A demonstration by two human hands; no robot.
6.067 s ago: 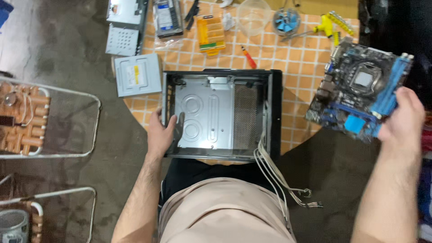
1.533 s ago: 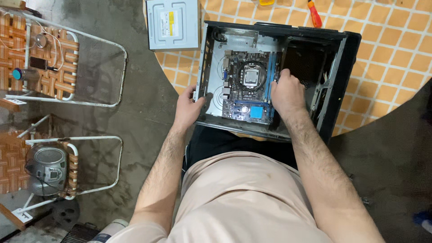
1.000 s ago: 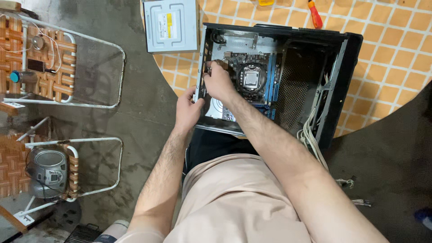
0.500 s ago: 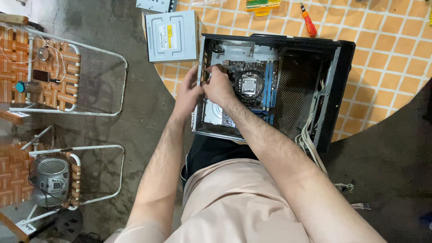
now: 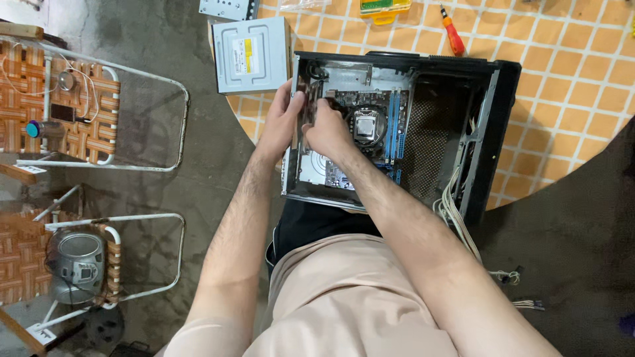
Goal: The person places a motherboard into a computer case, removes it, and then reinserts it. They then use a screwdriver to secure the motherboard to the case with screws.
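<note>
- Both hands are now working together at the case's (image 5: 503, 119) rear-left corner; a moment ago the right hand (image 5: 327, 132) was lying further in on the board (image 5: 370, 125).
- Left hand (image 5: 281, 122) is gripping the case's metal edge, fingers curled over it; right fingers are closing on the board's rear edge.
- Board is sitting inside the case, flat on its tray.
- Risks, as I judge: forcing could be bending port shielding or scraping the blue circuit board on sharp sheet steel; loose grey cables (image 5: 456, 218) could be snagging.
- Surface (image 5: 569, 73) is showing orange tiles; a boxy grey drive (image 5: 251, 56) is lying beside the case.
</note>
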